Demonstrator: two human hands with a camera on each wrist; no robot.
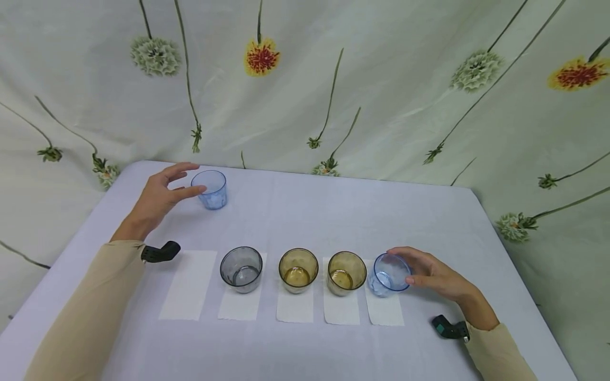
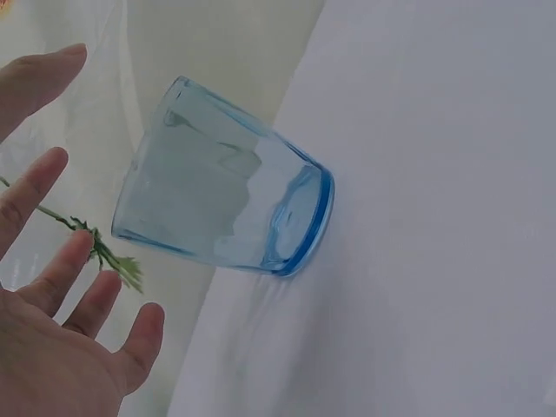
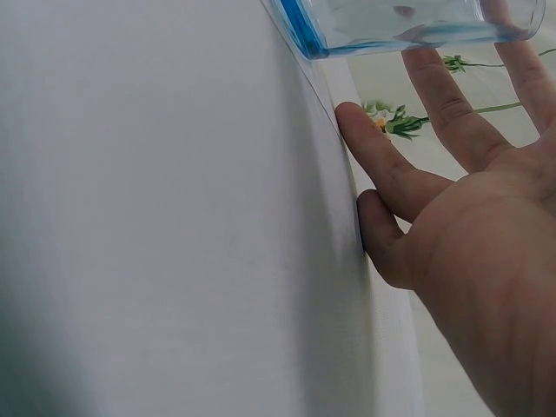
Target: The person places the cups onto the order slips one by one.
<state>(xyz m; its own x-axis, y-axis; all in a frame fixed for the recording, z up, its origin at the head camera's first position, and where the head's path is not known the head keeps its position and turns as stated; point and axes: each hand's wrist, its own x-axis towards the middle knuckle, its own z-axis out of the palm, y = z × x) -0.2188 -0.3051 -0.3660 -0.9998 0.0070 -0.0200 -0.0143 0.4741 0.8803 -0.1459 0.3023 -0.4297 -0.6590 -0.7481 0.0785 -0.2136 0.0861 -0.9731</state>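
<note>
At the back left stands a clear blue glass (image 1: 214,199), upright on the table. My left hand (image 1: 159,198) is beside it, thumb and fingers spread about its left side; in the left wrist view a gap shows between the fingers (image 2: 54,269) and the glass. My right hand (image 1: 436,272) holds a second blue glass (image 1: 381,288) at the row's right end, thumb at its near right rim and fingers round the far side. This glass leans slightly over the rightmost paper strip (image 1: 388,315). In the right wrist view, fingertips overlap the glass (image 3: 417,22).
Left of the right-hand glass stand two amber glasses (image 1: 297,275) (image 1: 341,279) and a grey glass (image 1: 243,275), each on a white paper strip. Another paper strip (image 1: 188,286) lies at the left end. Flowered cloth (image 1: 381,95) hangs behind the white-covered table (image 1: 305,211).
</note>
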